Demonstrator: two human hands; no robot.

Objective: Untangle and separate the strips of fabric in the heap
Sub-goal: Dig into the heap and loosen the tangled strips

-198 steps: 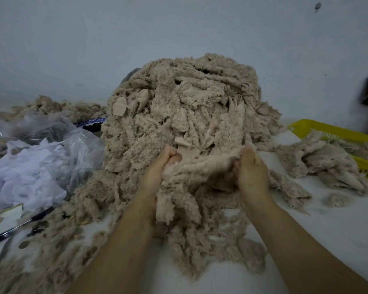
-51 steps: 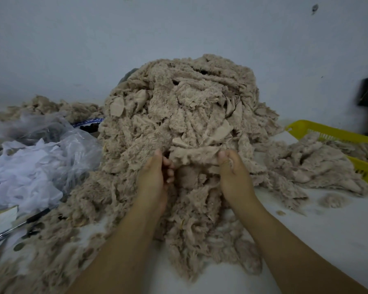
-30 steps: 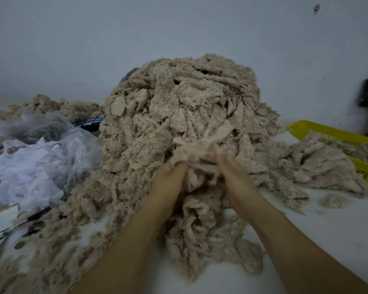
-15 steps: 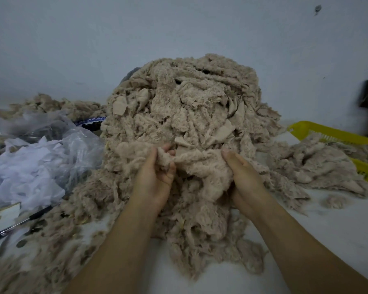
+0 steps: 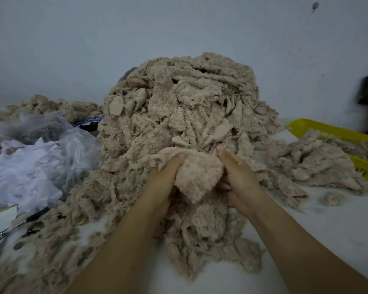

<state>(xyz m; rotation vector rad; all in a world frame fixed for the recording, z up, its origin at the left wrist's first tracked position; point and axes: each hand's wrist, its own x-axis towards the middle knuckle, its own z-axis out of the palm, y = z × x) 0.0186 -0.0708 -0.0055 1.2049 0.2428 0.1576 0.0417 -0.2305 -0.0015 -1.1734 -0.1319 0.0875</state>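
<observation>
A tall heap of beige fuzzy fabric strips point(image 5: 185, 107) rises against the wall on the white table point(image 5: 331, 230). At its front foot my left hand point(image 5: 164, 179) grips the left side of one fuzzy beige strip point(image 5: 198, 177), fingers buried in the cloth. My right hand point(image 5: 238, 177) holds the same strip's right side, thumb on top and fingers curled underneath. The strip hangs bunched between both hands above more loose strips point(image 5: 202, 236) that trail toward me.
A yellow plastic basket point(image 5: 336, 132) at the right has a smaller pile of strips point(image 5: 314, 164) spilling from it. Clear plastic bags with white cloth point(image 5: 30, 166) lie at the left. A dark pen point(image 5: 15, 225) lies near the left edge. A low beige pile point(image 5: 57, 105) sits behind.
My hands have drawn closer together and bunched the strip into a lump between them; half a second ago it was stretched wider, with my left hand farther left.
</observation>
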